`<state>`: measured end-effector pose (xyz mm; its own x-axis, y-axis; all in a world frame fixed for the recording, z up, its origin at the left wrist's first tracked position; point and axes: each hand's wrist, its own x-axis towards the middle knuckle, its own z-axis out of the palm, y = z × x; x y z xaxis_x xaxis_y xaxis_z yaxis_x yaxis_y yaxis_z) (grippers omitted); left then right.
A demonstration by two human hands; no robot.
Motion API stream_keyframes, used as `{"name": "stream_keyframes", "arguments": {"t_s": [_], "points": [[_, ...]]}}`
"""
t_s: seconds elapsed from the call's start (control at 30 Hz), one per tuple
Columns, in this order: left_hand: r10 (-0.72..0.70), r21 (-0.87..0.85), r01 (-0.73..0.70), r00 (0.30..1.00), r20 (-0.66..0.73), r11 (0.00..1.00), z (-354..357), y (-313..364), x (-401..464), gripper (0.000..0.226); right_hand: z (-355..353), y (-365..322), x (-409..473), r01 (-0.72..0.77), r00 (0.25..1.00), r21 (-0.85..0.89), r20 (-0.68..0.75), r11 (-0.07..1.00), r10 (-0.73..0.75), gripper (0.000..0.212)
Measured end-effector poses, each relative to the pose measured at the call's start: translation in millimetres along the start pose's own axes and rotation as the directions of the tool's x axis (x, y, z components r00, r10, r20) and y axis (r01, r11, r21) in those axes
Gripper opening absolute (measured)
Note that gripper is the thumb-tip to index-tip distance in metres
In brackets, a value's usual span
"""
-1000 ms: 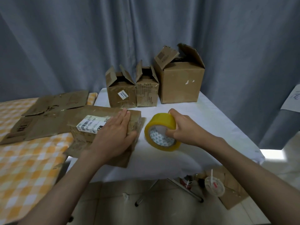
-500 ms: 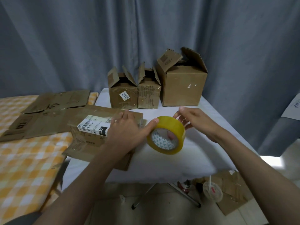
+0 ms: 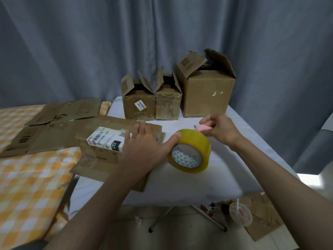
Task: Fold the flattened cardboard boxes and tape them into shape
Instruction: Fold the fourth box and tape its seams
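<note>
— What have I got on the head feed?

— My left hand (image 3: 142,147) lies on the folded cardboard box (image 3: 108,141) at the near left of the white table (image 3: 198,177), fingers stretched across its top, and the thumb reaches out sideways to touch the rim of the yellow tape roll (image 3: 189,150). The roll stands tilted on its edge just right of the box, its patterned core facing me.

— And the other hand?

— My right hand (image 3: 219,130) is just behind the roll, fingers curled, pinching a small pink object (image 3: 202,127) — I cannot tell what it is. It sits close above the roll's far edge; whether it touches the tape I can't say.

— The rest of the boxes?

— Three assembled boxes (image 3: 207,92) stand in a row at the far edge of the table, top flaps up. Flattened cardboard sheets (image 3: 54,127) lie to the left on an orange checked cloth (image 3: 27,186), one running under the box I'm pressing.
</note>
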<state>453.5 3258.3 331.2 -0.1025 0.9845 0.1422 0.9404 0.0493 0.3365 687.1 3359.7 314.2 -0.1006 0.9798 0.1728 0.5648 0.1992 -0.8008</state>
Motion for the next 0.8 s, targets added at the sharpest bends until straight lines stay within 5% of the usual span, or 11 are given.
{"name": "stream_keyframes", "arguments": {"t_s": [0.23, 0.53, 0.7, 0.8], "points": [[0.012, 0.021, -0.012, 1.0, -0.002, 1.0, 6.6, -3.2, 1.6, 0.124, 0.3, -54.4, -14.6, 0.233, 0.961, 0.34, 0.063, 0.911, -0.269, 0.013], [0.001, 0.004, -0.001, 1.0, -0.002, 1.0, 10.6, -4.1, 1.0, 0.123, 7.7, -81.4, -19.0, 0.267, 0.908, 0.281, 0.248, 0.922, -0.339, 0.012], [-0.002, 0.008, 0.002, 1.0, -0.003, 1.0, 12.2, -4.5, 1.4, 0.125, 13.2, -79.4, -14.2, 0.341, 0.885, 0.124, 0.293, 0.932, -0.363, 0.04], [-0.004, 0.016, 0.004, 1.0, -0.003, 1.0, 13.9, -4.7, 1.7, 0.124, 14.7, -81.2, -14.1, 0.455, 0.825, 0.088, 0.333, 0.886, -0.457, 0.028]]}}
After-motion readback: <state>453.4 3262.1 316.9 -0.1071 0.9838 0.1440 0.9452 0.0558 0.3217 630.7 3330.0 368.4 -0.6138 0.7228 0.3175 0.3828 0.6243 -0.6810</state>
